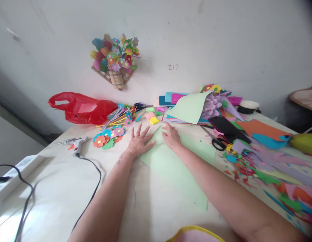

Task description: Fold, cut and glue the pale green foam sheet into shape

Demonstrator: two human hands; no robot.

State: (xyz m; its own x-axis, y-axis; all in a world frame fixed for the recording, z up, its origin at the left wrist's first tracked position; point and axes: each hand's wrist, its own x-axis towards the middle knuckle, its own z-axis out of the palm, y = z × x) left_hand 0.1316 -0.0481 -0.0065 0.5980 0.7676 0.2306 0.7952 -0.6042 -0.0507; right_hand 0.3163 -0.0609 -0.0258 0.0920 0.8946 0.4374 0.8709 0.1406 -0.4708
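Note:
A pale green foam sheet [176, 168] lies flat on the table in front of me. My left hand [139, 140] rests on its far left edge with fingers spread flat. My right hand [172, 136] presses on the sheet's far part, fingers stretched out and palm down. Neither hand holds anything. Just beyond the hands lie small foam blocks, among them a yellow one [154, 120].
A glue gun [78, 145] with its black cord lies at the left, next to foam flowers [107, 136] and sticks. A red plastic bag [81, 107] sits behind. Scissors [216, 141], a dark phone [225, 127], coloured sheets and foam scraps crowd the right. A power strip [16, 168] is far left.

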